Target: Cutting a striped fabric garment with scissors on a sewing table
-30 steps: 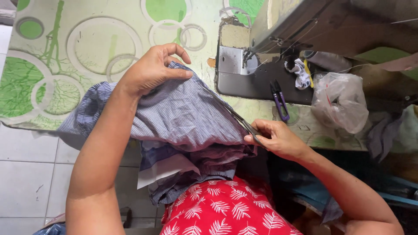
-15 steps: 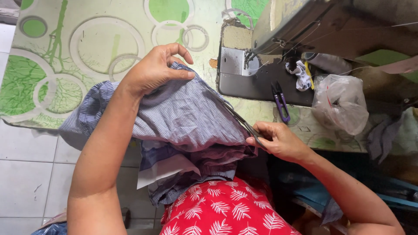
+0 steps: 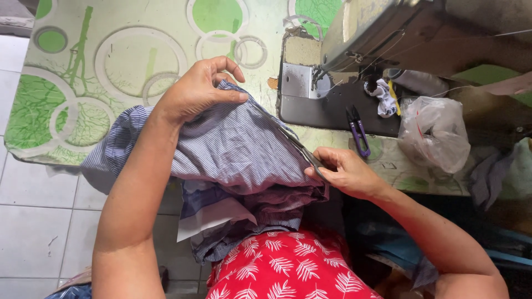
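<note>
Blue-and-white striped cloth (image 3: pixel 238 149) stretched between two hands over the tabletop (image 3: pixel 111 66) edge.

Finely striped, thin and crumpled, the cloth bunches in folds toward the lap, with a pale lining piece showing at 6 o'clock. Left hand (image 3: pixel 199 91) pinches its upper corner at 11 o'clock; right hand (image 3: pixel 346 171) pinches the taut folded edge at 3 o'clock. Sewing machine (image 3: pixel 377 50) stands at 1 o'clock, purple thread snips (image 3: pixel 357 130) just beside the right hand, a clear plastic bag (image 3: pixel 435 138) further right.
</note>
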